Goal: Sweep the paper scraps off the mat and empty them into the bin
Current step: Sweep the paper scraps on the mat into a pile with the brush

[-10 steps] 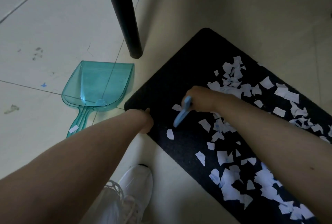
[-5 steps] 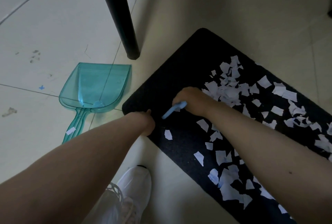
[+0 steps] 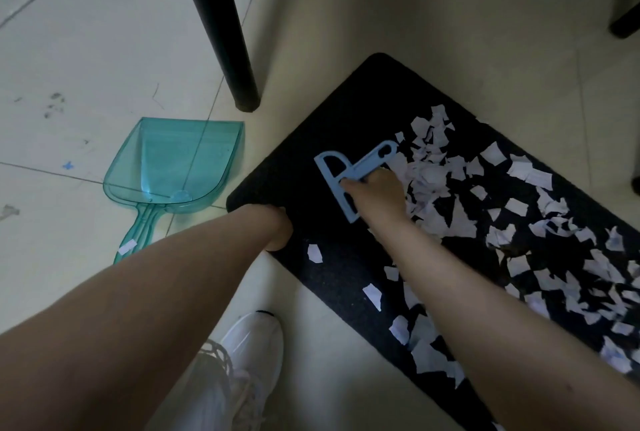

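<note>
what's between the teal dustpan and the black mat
In the head view, only a narrow strip of bare pale tiled floor separates the translucent teal plastic dustpan from the black rectangular mat; nothing lies on it.

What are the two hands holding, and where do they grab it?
The right hand grips the blue scraper by its handle. The left hand holds the mat at its near edge.

Black mat (image 3: 346,140) lying flat on the floor, its right portion strewn with white paper scraps (image 3: 540,223). Pale blue T-shaped scraper (image 3: 341,176) resting on the mat at the left margin of the densest heap. Translucent teal dustpan (image 3: 173,167) lying on the floor just left of the mat, its handle bearing one scrap.
</note>
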`<action>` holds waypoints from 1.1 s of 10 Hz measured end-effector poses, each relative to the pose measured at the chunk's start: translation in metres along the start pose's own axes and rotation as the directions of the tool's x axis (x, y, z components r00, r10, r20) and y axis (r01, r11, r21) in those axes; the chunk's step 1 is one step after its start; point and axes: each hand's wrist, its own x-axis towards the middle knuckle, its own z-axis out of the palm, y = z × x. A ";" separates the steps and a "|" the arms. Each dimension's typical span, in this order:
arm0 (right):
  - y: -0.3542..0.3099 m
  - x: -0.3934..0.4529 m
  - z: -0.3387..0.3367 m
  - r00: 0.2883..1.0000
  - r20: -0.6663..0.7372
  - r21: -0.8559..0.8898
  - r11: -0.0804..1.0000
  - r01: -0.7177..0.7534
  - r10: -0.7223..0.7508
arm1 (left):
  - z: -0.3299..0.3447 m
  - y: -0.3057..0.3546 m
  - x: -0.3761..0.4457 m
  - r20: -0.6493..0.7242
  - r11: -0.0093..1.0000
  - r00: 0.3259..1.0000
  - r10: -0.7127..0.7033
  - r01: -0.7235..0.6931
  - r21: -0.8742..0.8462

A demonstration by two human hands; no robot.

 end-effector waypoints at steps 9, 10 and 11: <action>0.040 -0.094 0.050 0.943 -0.202 0.009 0.963 0.271 -0.263 | 0.028 0.004 0.008 0.008 0.979 0.999 0.045 -0.045 0.201; 0.045 -0.103 0.070 0.966 0.078 -0.095 0.963 0.252 -0.245 | 0.026 0.006 0.000 -0.021 0.989 1.000 -0.009 0.012 0.149; 0.058 -0.092 0.057 0.964 -0.039 -0.227 0.942 0.248 -0.263 | 0.029 0.006 0.002 -0.036 0.975 0.999 0.012 -0.004 0.220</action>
